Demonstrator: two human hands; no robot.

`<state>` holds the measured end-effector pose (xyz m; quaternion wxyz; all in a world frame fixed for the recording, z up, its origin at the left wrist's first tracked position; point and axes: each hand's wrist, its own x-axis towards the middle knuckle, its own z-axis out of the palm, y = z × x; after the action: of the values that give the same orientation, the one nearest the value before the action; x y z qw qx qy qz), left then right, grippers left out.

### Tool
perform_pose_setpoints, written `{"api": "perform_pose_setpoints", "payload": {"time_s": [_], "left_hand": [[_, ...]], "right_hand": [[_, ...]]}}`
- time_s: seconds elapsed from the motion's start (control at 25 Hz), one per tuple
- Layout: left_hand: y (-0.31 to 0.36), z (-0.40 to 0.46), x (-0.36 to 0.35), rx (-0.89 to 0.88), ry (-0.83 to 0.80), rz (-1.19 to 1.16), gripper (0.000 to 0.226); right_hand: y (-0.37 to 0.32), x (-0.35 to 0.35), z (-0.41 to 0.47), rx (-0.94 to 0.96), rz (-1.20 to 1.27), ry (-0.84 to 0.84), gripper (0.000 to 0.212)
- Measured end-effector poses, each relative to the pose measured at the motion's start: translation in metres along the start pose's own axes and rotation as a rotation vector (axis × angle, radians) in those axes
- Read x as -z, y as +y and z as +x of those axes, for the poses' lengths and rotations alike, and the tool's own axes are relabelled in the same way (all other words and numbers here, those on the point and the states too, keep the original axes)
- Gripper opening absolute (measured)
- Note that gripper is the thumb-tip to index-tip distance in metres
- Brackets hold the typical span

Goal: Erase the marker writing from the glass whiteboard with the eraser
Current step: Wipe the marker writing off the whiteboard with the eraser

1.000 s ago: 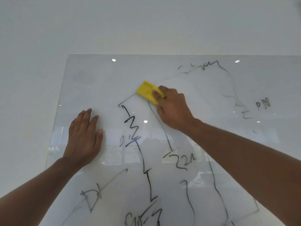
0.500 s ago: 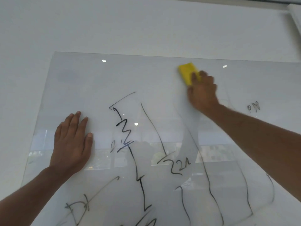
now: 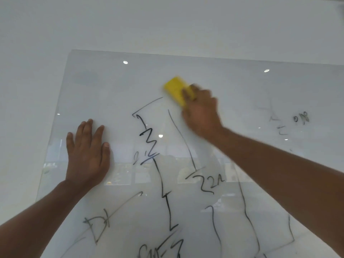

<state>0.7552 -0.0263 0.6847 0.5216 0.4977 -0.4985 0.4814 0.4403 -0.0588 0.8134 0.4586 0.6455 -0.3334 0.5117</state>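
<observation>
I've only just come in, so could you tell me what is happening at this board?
A person is wiping marker writing off a glass whiteboard. The right hand presses a yellow eraser against the upper middle of the glass, blurred with motion. The left hand lies flat on the board, bracing. Much writing remains across the middle and bottom, with faint traces at the right.

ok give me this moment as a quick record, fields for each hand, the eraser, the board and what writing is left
left hand: flat on the glass, fingers spread, holding nothing
right hand: grip on the eraser, motion-blurred
eraser: yellow, against the upper middle of the board
glass whiteboard: mounted on a white wall, reflective
marker writing: black lines across centre and bottom, faint marks far right
</observation>
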Motion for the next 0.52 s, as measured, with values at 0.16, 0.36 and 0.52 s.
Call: {"api": "perform_pose_setpoints", "payload": {"time_s": [0.16,0.36,0.52], "left_hand": [[0.000,0.002,0.002,0.000,-0.001,-0.039,0.057],[-0.002,0.000,0.001,-0.007,-0.011,-0.059,0.055],[-0.005,0.001,0.001,-0.004,0.000,-0.131,0.055]], "right_hand": [[-0.060,-0.013,-0.081,0.770,0.048,-0.164,0.052],[-0.031,0.002,0.012,0.075,-0.059,-0.064,0.058],[-0.067,-0.006,-0.004,0.210,0.008,-0.059,0.057]]}}
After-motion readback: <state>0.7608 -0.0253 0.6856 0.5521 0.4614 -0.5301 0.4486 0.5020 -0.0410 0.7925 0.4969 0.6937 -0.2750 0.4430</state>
